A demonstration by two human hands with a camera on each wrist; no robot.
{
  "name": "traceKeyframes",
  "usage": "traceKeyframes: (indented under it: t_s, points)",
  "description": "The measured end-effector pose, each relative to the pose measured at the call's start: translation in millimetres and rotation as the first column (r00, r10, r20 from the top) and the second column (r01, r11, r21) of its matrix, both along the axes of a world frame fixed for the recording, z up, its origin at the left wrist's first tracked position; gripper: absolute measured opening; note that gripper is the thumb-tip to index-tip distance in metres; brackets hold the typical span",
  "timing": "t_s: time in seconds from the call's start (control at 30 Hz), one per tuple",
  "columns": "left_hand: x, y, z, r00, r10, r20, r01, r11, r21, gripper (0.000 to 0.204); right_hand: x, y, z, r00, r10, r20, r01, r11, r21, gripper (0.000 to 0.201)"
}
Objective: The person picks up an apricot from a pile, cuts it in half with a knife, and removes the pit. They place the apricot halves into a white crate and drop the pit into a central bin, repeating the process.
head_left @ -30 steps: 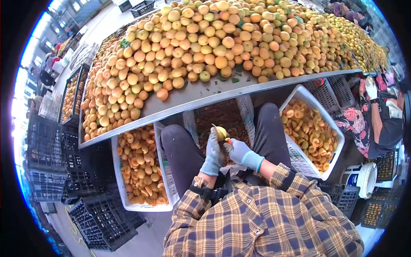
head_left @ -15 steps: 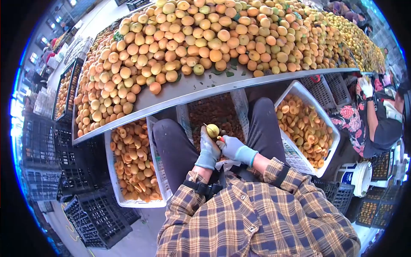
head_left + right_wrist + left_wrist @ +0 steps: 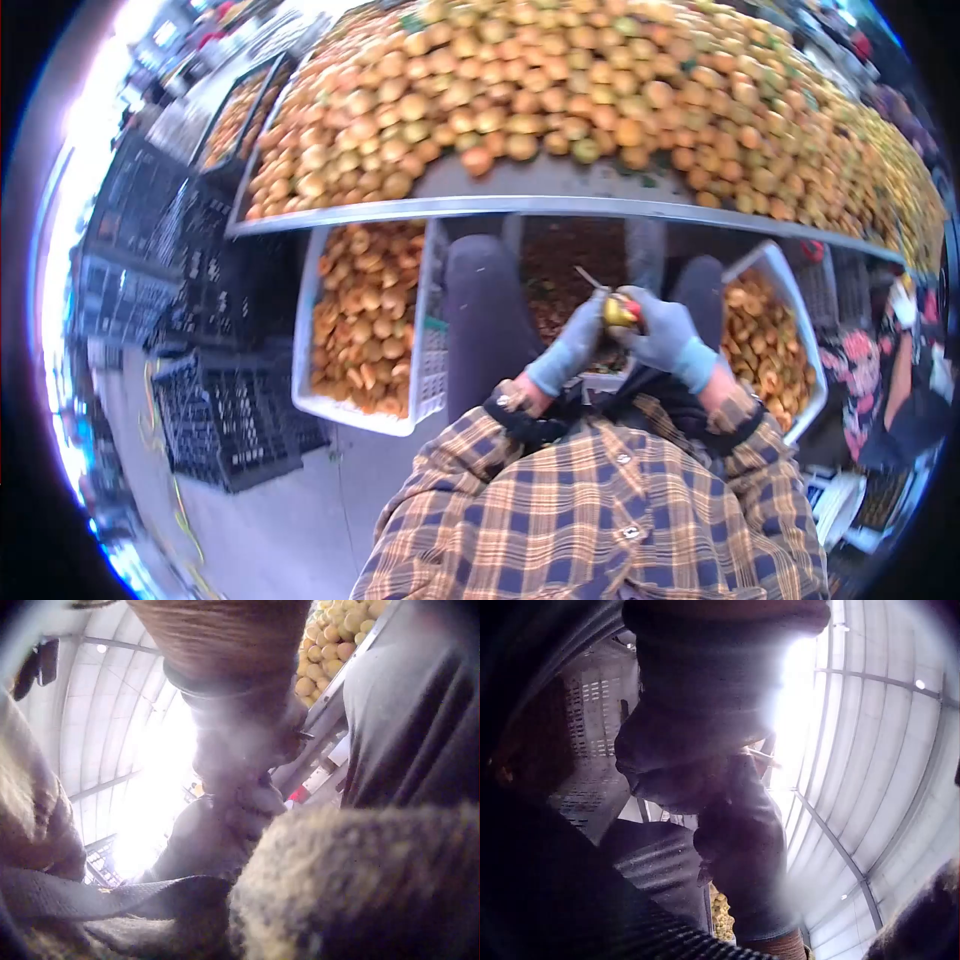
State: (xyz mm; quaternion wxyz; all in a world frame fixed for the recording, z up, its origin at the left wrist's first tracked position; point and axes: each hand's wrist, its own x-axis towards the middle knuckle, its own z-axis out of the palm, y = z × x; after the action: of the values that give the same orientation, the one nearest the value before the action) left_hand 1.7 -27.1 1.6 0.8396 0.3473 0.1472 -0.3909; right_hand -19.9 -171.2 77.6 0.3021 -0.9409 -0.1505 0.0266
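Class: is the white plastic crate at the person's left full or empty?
Nearly full: the white plastic crate holds orange halved fruit almost up to its rim.

Fruit-sorting shed, market-scale. Long metal table (image 3: 520, 205) heaped edge to edge with apricots (image 3: 560, 90). White crates (image 3: 425, 330) of halved fruit under its near edge, stacked black crates (image 3: 215, 420) at the left end. Arched translucent roof (image 3: 885, 750) overhead. Concrete floor (image 3: 300, 520).

Left hand (image 3: 572, 345), gloved, is raised over the lap, fingers curled inward toward the right hand. Right hand (image 3: 661, 330), gloved, meets it from the right, fingers curled likewise. Both forearms converge from near; plaid sleeves cover them to the wrists.
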Motion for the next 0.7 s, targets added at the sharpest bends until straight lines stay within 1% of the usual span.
traceKeyframes:
  t_s: [0.03,0.1,0.13,0.17,0.2,0.23,0.27,0.3,0.33,0.37,0.4,0.43,0.5,0.53,0.57,0.6,0.63,0.67,0.7]
  points:
    - [0.8,-2.1,-2.4,1.0,-0.018,0.02,0.019,0.999,-0.041,0.049,1.6,-2.4,1.9,0.995,0.044,0.091,-0.039,0.997,-0.064,0.056]
    - [1.5,-6.1,-23.4,0.976,-0.075,0.203,0.089,0.994,-0.063,0.049,5.2,-4.0,7.8,0.974,0.136,0.179,-0.12,0.988,-0.099,0.06]
    - [-3.0,-9.0,10.0,0.969,0.071,0.238,-0.065,0.997,-0.036,0.05,7.2,-3.2,10.2,0.966,0.175,0.19,-0.157,0.982,-0.109,0.06]
    - [-5.3,-10.2,11.2,0.99,0.059,0.131,-0.05,0.996,-0.071,0.054,8.8,-2.1,10.5,0.957,0.211,0.197,-0.19,0.974,-0.121,0.06]
    - [-1.9,-7.9,9.5,0.981,0.032,0.194,-0.023,0.999,-0.047,0.056,9.0,0.4,6.9,0.958,0.201,0.203,-0.185,0.978,-0.096,0.053]
    - [0.5,-2.8,6.8,0.967,0.003,0.253,0.003,1.0,-0.022,0.057,8.9,5.7,0.6,0.959,0.215,0.184,-0.2,0.975,-0.097,0.053]
    - [-5.2,0.2,5.9,0.967,0.016,0.254,-0.046,0.993,0.111,0.059,9.9,11.0,-8.0,0.969,0.147,0.201,-0.139,0.989,-0.05,0.049]
    - [-2.2,3.5,-0.1,0.971,0.032,0.237,-0.059,0.992,0.109,0.059,10.0,16.1,-15.9,0.974,0.076,0.213,-0.077,0.997,-0.001,0.045]
    - [-0.9,5.0,-7.8,0.963,0.041,0.265,-0.085,0.984,0.158,0.06,9.9,23.4,-22.0,0.973,0.026,0.229,-0.039,0.998,0.052,0.038]
    - [-0.4,5.2,-15.1,0.955,0.045,0.292,-0.11,0.971,0.211,0.061,10.9,28.6,-27.3,0.977,0.036,0.208,-0.049,0.997,0.057,0.038]
    - [0.1,-3.9,-25.3,0.863,0.213,0.458,-0.33,0.924,0.192,0.061,11.4,33.5,-32.7,0.976,-0.012,0.217,-0.015,0.993,0.12,0.037]
    - [0.8,-4.4,-31.3,0.914,0.216,0.344,-0.292,0.938,0.188,0.061,11.0,38.2,-37.6,0.973,-0.064,0.223,0.022,0.983,0.184,0.036]
    - [4.8,-2.5,-45.9,0.824,0.147,0.548,-0.386,0.853,0.352,0.06,8.5,47.8,-43.4,0.974,-0.176,0.141,0.138,0.959,0.247,0.031]
    - [3.9,-3.1,-40.4,0.847,0.232,0.478,-0.406,0.864,0.298,0.06,8.0,53.1,-46.6,0.965,-0.214,0.152,0.166,0.946,0.277,0.031]
    - [8.8,-6.4,-53.6,0.814,0.137,0.564,-0.46,0.744,0.484,0.061,8.0,56.2,-50.3,0.95,-0.262,0.171,0.204,0.932,0.299,0.031]
    - [10.2,-6.8,-58.3,0.686,-0.012,0.727,-0.589,0.578,0.565,0.054,10.7,56.1,-56.4,0.939,-0.279,0.202,0.211,0.929,0.303,0.031]
    - [13.6,-8.9,-76.8,0.751,0.131,0.647,-0.509,0.738,0.442,0.038,12.0,55.3,-62.7,0.922,-0.309,0.233,0.232,0.924,0.304,0.03]
    - [10.8,3.8,-40.8,0.657,-0.139,0.741,-0.546,0.59,0.595,0.028,12.9,55.9,-62.2,0.92,-0.336,0.202,0.269,0.916,0.299,0.03]
    - [9.8,6.5,-37.6,0.618,-0.261,0.741,-0.565,0.507,0.651,0.032,11.9,56.7,-61.1,0.916,-0.363,0.173,0.303,0.906,0.297,0.029]
